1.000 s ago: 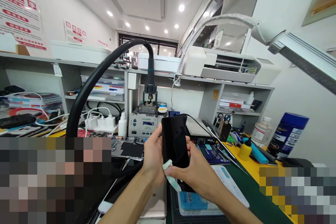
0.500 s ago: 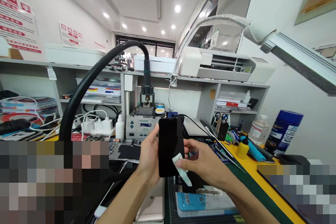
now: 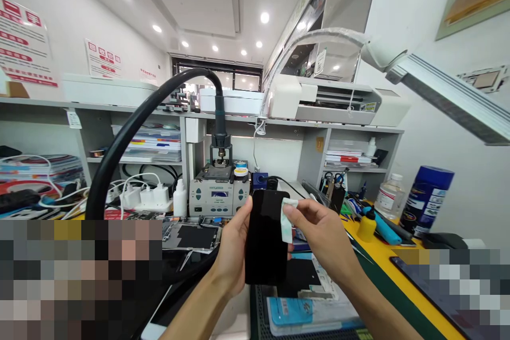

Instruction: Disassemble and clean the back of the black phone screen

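Note:
A black smartphone [image 3: 266, 244] is held upright over the bench, its dark screen facing me. My left hand [image 3: 234, 247] grips it along the left edge, the thumb on the side and the other fingers hidden behind. Between the thumb and fingers of my right hand [image 3: 319, 228] is a pale, crumpled wipe [image 3: 286, 222], which lies against the phone's upper right edge. Below the phone, a plastic case with a blue label [image 3: 290, 311] rests on a dark mat.
Behind the phone stands a grey hot-air station [image 3: 217, 196] with a thick black hose [image 3: 131, 122] arching to the left. A yellow bottle [image 3: 366, 226], a clear bottle [image 3: 388, 196] and a blue spray can [image 3: 426, 199] stand on the right. A lamp [image 3: 450, 95] hangs above.
The wipe has moved from the lower right of the screen up to the upper right edge. The phone sits slightly lower and further right in view, still in my left hand.

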A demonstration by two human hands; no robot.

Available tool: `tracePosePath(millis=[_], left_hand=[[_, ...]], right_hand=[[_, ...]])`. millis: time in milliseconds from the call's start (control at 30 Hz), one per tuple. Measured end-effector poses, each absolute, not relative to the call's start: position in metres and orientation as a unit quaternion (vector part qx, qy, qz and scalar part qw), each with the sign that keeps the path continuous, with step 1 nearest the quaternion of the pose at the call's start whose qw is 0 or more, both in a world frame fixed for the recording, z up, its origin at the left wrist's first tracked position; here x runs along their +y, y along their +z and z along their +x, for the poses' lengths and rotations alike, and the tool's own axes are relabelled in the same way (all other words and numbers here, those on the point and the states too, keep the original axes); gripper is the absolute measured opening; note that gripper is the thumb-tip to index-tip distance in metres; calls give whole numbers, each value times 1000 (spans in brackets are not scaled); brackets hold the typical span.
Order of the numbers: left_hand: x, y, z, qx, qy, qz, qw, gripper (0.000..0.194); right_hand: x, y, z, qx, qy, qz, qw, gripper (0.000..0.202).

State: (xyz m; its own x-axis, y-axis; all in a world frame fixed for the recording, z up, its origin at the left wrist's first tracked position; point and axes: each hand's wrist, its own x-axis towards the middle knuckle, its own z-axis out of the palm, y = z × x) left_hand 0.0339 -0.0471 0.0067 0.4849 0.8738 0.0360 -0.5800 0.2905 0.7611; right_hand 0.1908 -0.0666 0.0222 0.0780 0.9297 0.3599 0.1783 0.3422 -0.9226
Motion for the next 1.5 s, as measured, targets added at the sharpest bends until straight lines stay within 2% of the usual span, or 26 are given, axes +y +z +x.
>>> tracePosePath(millis=[400, 667, 833, 1000, 1100, 1300, 1500], left_hand=[[-52, 8, 35, 199, 458, 387, 775, 56], [-48, 1, 38, 186, 524, 341, 758, 45], [-46, 1, 37, 195, 561, 337, 731, 51], [-44, 2, 36, 192, 539, 335, 749, 53], [-44, 3, 35, 210, 542, 331, 743, 56], [-45, 2, 34, 171, 546, 314, 758, 55], [-48, 1, 35, 132, 485, 315, 805, 63]], right_hand=[[-51, 30, 191, -580, 296, -486, 583, 42], [-59, 24, 185, -658, 355, -480, 459, 50], [-66, 12, 184, -718, 284, -503, 388, 70], [-66, 5, 184, -748, 198, -513, 372, 114], [-65, 1, 180, -756, 171, -514, 368, 129], [-64, -3, 173, -741, 166, -521, 389, 123], [-58, 5, 172, -689, 188, -500, 489, 105]])
